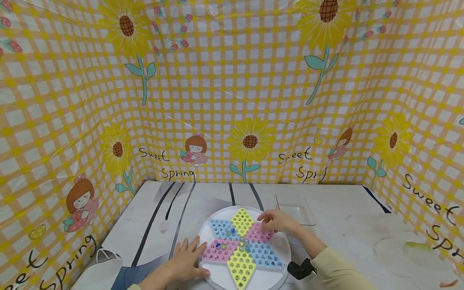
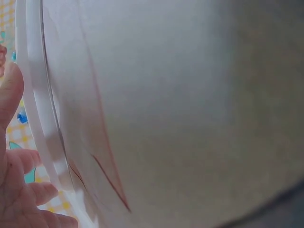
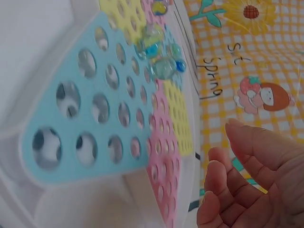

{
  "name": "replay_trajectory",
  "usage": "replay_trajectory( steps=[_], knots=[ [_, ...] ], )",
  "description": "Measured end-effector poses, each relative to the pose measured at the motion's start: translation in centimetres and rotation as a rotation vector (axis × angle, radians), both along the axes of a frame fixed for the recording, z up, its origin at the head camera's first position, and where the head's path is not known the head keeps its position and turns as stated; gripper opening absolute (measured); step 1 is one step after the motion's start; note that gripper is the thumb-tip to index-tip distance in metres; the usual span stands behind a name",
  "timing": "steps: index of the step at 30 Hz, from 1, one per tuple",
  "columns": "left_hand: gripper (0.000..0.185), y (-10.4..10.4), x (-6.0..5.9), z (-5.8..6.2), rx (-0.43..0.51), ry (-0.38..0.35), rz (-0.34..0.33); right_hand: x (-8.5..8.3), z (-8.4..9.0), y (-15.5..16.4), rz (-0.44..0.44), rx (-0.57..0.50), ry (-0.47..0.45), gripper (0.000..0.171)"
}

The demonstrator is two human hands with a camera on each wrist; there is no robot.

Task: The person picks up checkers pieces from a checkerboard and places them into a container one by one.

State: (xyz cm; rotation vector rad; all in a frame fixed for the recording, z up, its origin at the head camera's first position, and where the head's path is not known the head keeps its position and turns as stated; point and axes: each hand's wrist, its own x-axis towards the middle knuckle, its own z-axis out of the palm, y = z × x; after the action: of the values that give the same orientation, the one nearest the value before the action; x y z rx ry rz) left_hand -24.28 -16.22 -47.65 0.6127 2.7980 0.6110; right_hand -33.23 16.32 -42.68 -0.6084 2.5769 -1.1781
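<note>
- The round white game board (image 1: 282, 249) sits low in the middle of the head view, its near rim running toward the bottom edge of the frame; a six-point star of blue, yellow and pink perforated triangles fills its middle.
- A few glass marbles (image 1: 242, 241) sit in holes near the star's centre, with others on the left blue and pink points; in the right wrist view they cluster at top centre (image 3: 164, 66).
- The left hand (image 1: 186, 259) lies flat at the board's lower-left edge, fingers straight and spread, fingertips touching the white rim, holding nothing. In the left wrist view its fingers (image 2: 14, 190) press beside the rim (image 2: 40, 123) at the left of the frame.
- The right hand (image 1: 277, 220) hovers over the upper-right pink point, fingers loosely bent downward; the right wrist view shows its fingers (image 3: 247, 190) relaxed with nothing between them.
- A clear shallow tray (image 1: 295, 209) lies just right of and behind the board, near the right hand.
- The table (image 1: 362, 225) spreads bare to the right of the board and behind it, up to the checked sunflower backdrop (image 1: 232, 100) that walls in three sides.
- To the left, dark lines cross the tabletop between the board and the backdrop.
</note>
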Motion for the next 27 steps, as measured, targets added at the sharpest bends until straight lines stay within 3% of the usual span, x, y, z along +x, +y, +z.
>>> replay_trajectory(
  steps=[11, 27],
  knots=[
    [0.086, 0.2, 0.2, 0.3, -0.034, 0.015, 0.001, 0.7, -1.7, -3.0, -0.076, 0.034, -0.085, 0.024],
    [0.087, 0.2, 0.0, 0.1, -0.07, 0.025, -0.005, 1.5, -3.4, -3.9, 0.001, -0.003, -0.058, 0.017]
  ],
)
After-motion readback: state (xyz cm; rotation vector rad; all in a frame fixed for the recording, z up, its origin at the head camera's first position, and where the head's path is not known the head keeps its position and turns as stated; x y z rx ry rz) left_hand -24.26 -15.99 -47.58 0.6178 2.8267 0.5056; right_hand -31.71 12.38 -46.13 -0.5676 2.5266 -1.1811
